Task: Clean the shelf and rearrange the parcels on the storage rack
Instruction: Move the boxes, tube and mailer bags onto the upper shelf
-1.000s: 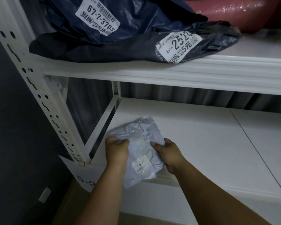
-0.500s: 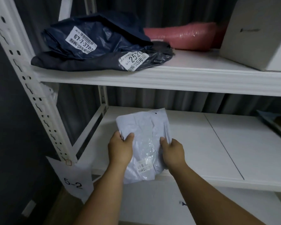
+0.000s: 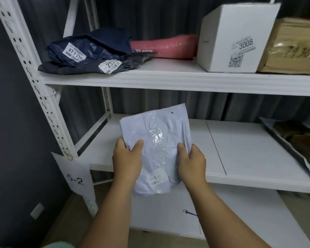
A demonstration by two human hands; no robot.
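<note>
A pale grey plastic mailer parcel with a small white label near its lower end is held upright in front of the middle shelf of the white rack. My left hand grips its left edge, thumb on the front. My right hand grips its right edge the same way. The parcel hangs above the shelf's front left part, lifted off the board.
On the upper shelf lie two dark blue mailers, a pink parcel, a white box marked 3008 and a brown taped box. A tray-like parcel sits right on the middle shelf. Tag "5-2" hangs on the left post.
Both hands have raised the grey parcel off the shelf board and turned it more upright. The view has pulled back, showing more of the upper shelf.
</note>
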